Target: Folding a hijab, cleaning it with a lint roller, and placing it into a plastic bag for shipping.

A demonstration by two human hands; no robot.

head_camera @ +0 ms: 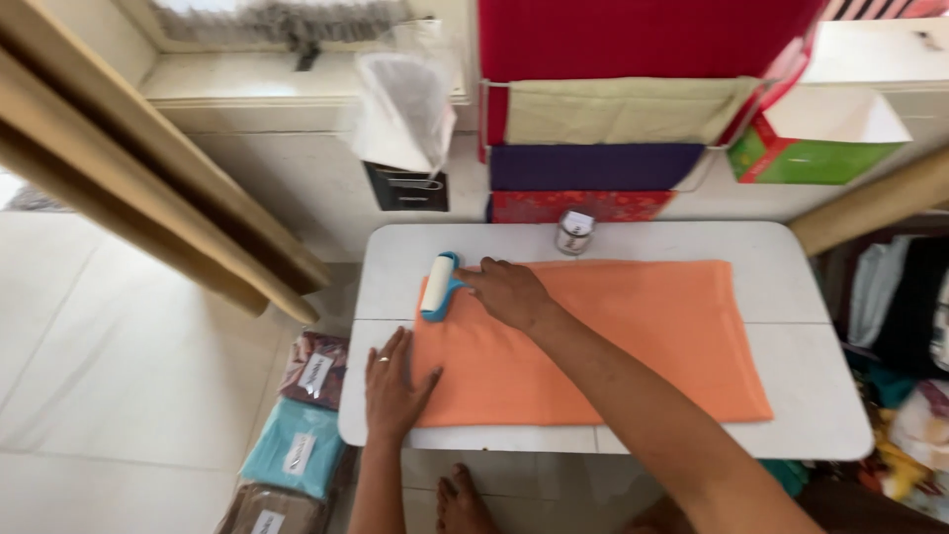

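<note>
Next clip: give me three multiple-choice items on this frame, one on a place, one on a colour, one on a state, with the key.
1. Where is the lint roller?
A. at the cloth's far left corner
B. on the floor
C. by the small jar

2. What colour is the cloth spread on the white table?
A. purple
B. orange
C. teal

3. How is the left hand?
A. in a fist
B. lifted in the air
C. flat, fingers spread

Key: 1 A, the right hand holds it there; 2 B, plainly orange; 3 C, palm down on the cloth's near left edge.
</note>
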